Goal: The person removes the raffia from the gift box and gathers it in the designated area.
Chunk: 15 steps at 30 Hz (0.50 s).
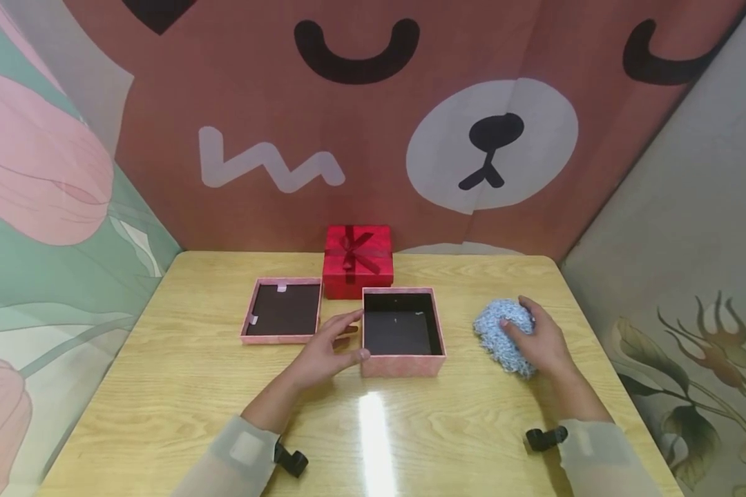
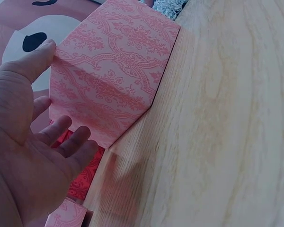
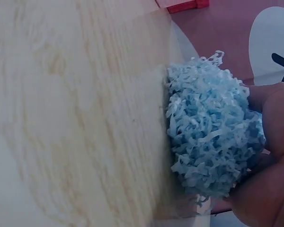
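A pink patterned box (image 1: pixel 404 366) with a dark inside stands uncovered in the middle of the table, and nothing shows in it. My left hand (image 1: pixel 320 357) is at its left side, the thumb and index fingertips right at the rim. In the left wrist view the other fingers (image 2: pixel 75 142) spread loosely beside the patterned wall (image 2: pixel 118 56). Over on the right, my right hand (image 1: pixel 543 345) grips a bundle of light blue shredded paper (image 1: pixel 500 335). The right wrist view shows the crinkled paper strips (image 3: pixel 208 127) bunched against the palm, close over the tabletop.
Left of the box lies a pink lid (image 1: pixel 286 310), inside up, with small pale tabs. A red gift box (image 1: pixel 358 259) with a dark ribbon bow stands behind, near the back edge. Printed cloth (image 1: pixel 273 221) hangs behind the wooden table (image 1: pixel 161 414).
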Each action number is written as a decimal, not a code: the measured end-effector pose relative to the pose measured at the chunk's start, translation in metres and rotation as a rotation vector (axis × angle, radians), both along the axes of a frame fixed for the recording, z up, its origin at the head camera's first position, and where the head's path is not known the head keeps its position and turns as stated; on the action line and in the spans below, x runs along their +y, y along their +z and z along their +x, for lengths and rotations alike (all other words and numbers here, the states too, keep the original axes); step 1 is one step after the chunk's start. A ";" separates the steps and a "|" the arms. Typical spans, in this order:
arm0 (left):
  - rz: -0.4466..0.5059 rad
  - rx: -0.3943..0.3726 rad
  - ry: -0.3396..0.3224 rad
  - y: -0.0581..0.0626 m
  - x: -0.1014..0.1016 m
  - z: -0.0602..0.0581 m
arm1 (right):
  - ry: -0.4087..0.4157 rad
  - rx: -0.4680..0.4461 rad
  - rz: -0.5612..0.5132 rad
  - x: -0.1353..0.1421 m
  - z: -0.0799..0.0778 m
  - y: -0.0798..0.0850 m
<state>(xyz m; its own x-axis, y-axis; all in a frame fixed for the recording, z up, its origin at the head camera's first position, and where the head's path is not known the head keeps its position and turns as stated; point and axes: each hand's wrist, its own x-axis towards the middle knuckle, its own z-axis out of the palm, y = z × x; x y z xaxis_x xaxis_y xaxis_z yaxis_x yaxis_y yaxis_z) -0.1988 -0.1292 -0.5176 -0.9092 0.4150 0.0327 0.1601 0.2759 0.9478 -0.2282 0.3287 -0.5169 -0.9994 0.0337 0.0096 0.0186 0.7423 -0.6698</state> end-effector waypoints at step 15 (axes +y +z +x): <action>0.008 -0.013 0.005 -0.001 0.000 0.001 | 0.015 0.155 -0.045 -0.021 0.007 0.021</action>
